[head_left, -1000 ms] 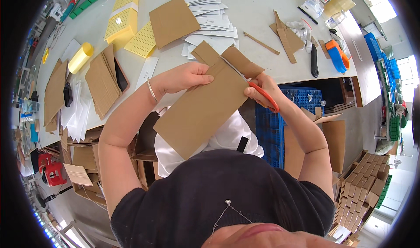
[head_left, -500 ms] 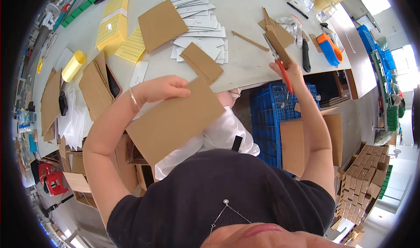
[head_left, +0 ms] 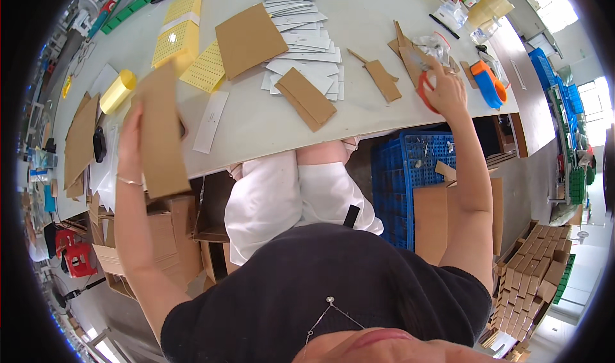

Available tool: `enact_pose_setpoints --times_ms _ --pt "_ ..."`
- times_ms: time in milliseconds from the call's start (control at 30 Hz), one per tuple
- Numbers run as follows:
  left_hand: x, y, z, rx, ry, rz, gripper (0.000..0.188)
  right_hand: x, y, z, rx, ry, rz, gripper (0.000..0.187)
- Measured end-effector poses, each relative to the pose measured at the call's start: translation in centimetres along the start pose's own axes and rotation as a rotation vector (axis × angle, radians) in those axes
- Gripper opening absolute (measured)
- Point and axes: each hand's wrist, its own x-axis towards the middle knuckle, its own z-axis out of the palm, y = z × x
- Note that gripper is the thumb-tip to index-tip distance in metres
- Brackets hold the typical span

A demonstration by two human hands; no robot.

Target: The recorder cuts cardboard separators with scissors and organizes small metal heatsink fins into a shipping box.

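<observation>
My left hand grips a brown cardboard sheet by its left side, over the table's left front edge. The sheet is tilted and a little blurred. On the right, my right hand is closed around red-handled scissors, low over the table. Their blades are blurred and point away toward some cardboard scraps. A small cut cardboard piece lies left of the scissors. Toward the middle are a folded cardboard piece and a larger square cardboard sheet, partly on a spread of white cards.
Yellow perforated sheets and a yellow roll lie at the left. An orange-and-blue tape dispenser stands at the right. Below the table are a blue crate and an open cardboard box.
My left hand has carried the cardboard sheet from over my lap to the left. The small piece has left my right hand for the table. The scissors have moved slightly right.
</observation>
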Motion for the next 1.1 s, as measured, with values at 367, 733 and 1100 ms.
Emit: enact_pose_setpoints --times_ms 367,733,1100 --pt "4.3 -1.1 -16.0 0.491 0.537 0.044 0.039 5.0 3.9 2.5 -0.301 -0.025 0.175 0.051" --pt "5.7 -1.6 -13.1 1.186 0.484 -0.055 0.088 7.6 -0.2 7.5 0.37 -0.036 0.171 0.037" --pt "3.9 0.4 -8.6 1.182 0.413 -0.026 0.086 9.5 -8.3 5.4 0.498 -0.15 -0.077 0.046"
